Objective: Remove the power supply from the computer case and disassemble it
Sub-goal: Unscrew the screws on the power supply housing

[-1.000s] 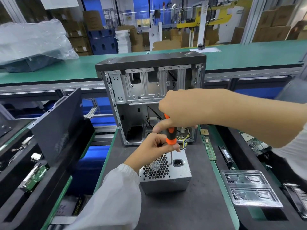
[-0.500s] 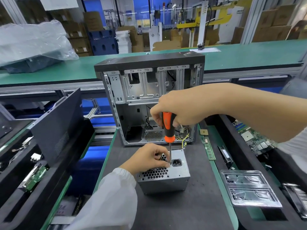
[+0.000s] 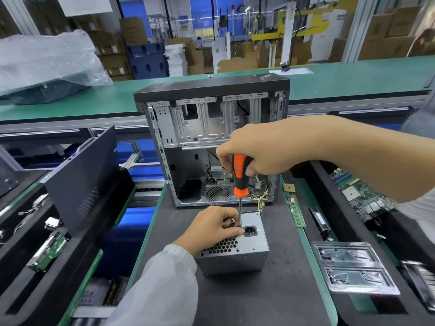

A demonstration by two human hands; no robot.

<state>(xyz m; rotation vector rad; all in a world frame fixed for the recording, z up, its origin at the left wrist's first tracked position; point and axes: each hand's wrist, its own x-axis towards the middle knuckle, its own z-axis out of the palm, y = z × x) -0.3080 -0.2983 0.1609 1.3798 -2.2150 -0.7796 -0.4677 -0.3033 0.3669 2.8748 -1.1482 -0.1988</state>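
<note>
Since a second ago the right hand (image 3: 256, 151) has lifted, standing the screwdriver (image 3: 239, 177) upright, and the left hand (image 3: 211, 228) has dropped onto the power supply (image 3: 237, 245).

Head view: power supply out, lying on the mat just in front of the open computer case (image 3: 211, 142), socket face up, long axis running toward the case. Right hand grips the orange handle; left fingers pinch the shaft at the tip. Step: unscrewing the cover. Next likely needs the tip seated square, then steady downward turning.

At your right lay a clear plastic tray (image 3: 355, 269), a RAM stick (image 3: 296, 211) and a motherboard (image 3: 360, 194); a plastic-wrapped bundle (image 3: 47, 60) sat upper left.
</note>
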